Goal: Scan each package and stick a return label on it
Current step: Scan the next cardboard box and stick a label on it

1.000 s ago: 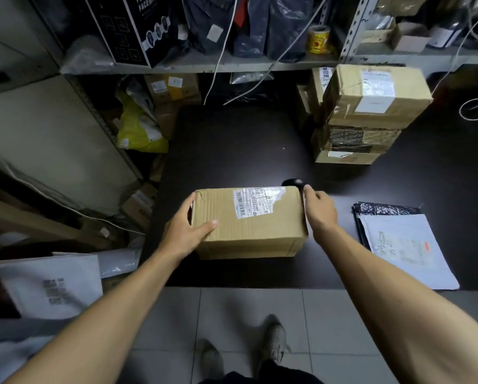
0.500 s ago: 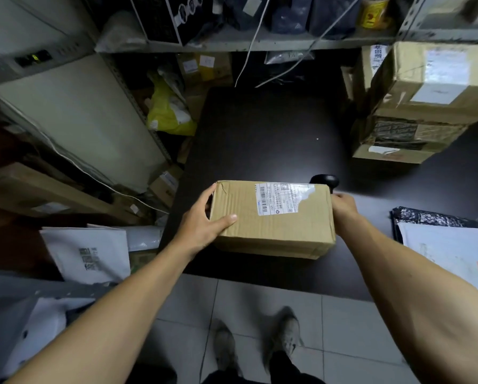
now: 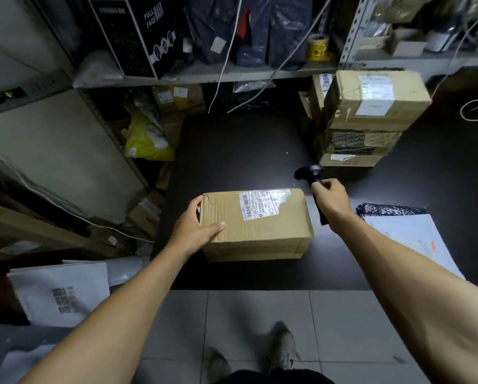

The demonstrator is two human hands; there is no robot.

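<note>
A brown cardboard package [image 3: 262, 231] lies on the dark table [image 3: 232, 151] near its front edge, with a white shipping label [image 3: 262, 202] on its top. My left hand [image 3: 195, 227] grips the package's left end, thumb on top. My right hand [image 3: 330, 202] holds a black handheld scanner [image 3: 311, 173] just right of the package, its head raised above the box's far right corner and pointing left. A bright patch of light falls on the label's far edge.
A stack of three cardboard boxes [image 3: 371, 117] stands at the back right of the table. White and black mailer bags [image 3: 409, 239] lie at the right. Metal shelving [image 3: 204, 73] with bags and boxes runs behind; parcels crowd the floor at left.
My right hand left the package's right end and lifted the black scanner, which now stands clear of the box. My left hand kept its grip and the box shifted slightly.
</note>
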